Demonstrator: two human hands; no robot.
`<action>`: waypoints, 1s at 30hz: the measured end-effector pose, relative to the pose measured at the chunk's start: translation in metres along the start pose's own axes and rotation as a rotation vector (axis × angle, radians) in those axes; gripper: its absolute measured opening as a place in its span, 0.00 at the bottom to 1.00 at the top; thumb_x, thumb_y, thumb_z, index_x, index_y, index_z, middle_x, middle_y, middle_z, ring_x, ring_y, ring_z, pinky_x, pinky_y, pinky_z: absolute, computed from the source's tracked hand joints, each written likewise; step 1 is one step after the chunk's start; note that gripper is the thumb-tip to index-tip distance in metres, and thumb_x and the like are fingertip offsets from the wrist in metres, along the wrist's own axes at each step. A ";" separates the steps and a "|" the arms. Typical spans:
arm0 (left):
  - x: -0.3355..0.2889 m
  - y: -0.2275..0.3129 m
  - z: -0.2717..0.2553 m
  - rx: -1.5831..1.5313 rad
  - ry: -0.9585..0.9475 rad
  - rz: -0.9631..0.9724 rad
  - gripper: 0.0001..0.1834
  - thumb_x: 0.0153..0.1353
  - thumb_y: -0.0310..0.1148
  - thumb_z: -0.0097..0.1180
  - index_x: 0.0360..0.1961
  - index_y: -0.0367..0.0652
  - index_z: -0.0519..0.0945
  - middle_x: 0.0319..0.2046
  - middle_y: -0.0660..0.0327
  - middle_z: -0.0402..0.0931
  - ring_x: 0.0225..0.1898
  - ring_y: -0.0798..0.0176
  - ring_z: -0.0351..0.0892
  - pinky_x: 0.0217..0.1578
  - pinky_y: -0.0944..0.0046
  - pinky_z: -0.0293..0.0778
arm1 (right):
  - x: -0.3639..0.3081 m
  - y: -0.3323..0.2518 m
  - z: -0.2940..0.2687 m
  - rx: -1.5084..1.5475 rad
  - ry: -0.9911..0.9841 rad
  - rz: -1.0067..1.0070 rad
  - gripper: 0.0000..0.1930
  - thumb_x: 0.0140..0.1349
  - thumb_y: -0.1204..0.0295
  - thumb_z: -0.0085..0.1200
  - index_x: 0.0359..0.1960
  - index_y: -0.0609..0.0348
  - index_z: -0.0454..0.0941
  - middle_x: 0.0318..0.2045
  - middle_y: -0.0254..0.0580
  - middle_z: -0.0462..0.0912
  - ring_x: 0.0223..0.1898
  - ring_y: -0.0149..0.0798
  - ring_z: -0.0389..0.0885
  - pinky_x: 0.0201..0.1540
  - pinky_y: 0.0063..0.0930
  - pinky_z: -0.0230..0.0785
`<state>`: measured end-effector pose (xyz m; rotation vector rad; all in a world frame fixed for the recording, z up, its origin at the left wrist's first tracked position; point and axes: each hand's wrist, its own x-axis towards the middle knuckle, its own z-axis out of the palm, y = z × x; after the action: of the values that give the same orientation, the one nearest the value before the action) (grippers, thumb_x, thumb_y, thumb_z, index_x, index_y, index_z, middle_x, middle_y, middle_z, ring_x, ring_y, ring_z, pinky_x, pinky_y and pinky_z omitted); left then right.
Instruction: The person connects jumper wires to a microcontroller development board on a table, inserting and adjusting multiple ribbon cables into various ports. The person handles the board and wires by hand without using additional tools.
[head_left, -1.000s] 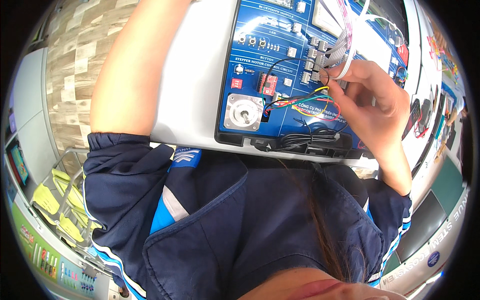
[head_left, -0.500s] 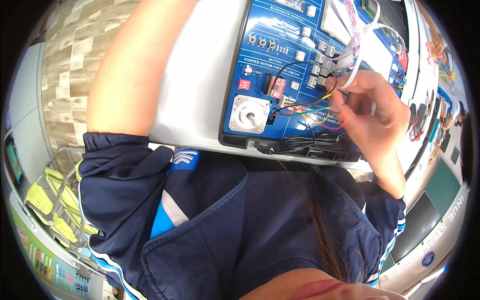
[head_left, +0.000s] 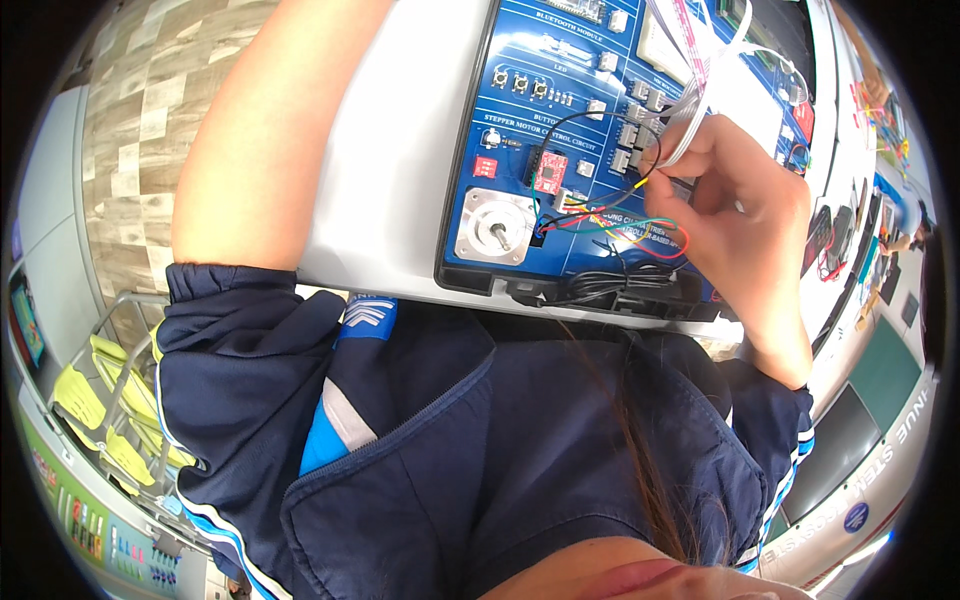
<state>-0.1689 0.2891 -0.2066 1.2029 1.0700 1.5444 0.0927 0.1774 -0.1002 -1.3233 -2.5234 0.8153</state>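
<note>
My right hand (head_left: pixel 735 195) is closed in a pinch over the blue circuit board (head_left: pixel 520 215), beside a block of small white sockets (head_left: pixel 628 135). Its thumb and forefinger hold a thin jumper wire (head_left: pixel 642 183), black with a yellow part, which runs back toward the stepper motor (head_left: pixel 496 228). What sits right at the fingertips is partly hidden. White ribbon cables (head_left: pixel 690 110) hang across the fingers. Red, green and yellow wires (head_left: pixel 650 238) loop below the hand. My left forearm (head_left: pixel 265 140) reaches up past the top edge, so the left hand is out of view.
A bundled black cable (head_left: pixel 640 283) lies in the case's near edge. The board's case rests on a white table (head_left: pixel 385 170). Red and black leads (head_left: pixel 828 250) lie to the right. Yellow-green chairs (head_left: pixel 100 400) stand on the floor at left.
My right hand has shifted slightly left and up toward the sockets, and the black-and-yellow wire has moved with it. The board appears slightly shifted left. My left forearm has hardly moved.
</note>
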 end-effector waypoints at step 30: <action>-0.015 0.002 -0.031 0.259 0.235 0.252 0.16 0.69 0.40 0.55 0.46 0.39 0.84 0.43 0.63 0.83 0.41 0.71 0.78 0.47 0.69 0.74 | -0.175 0.148 -0.007 0.314 1.138 0.198 0.08 0.65 0.77 0.59 0.44 0.65 0.80 0.31 0.36 0.84 0.32 0.24 0.82 0.31 0.14 0.71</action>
<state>-0.1970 0.2712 -0.2126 1.3988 1.3455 1.8161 0.3032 0.1065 -0.1584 -1.3630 -1.3417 0.2858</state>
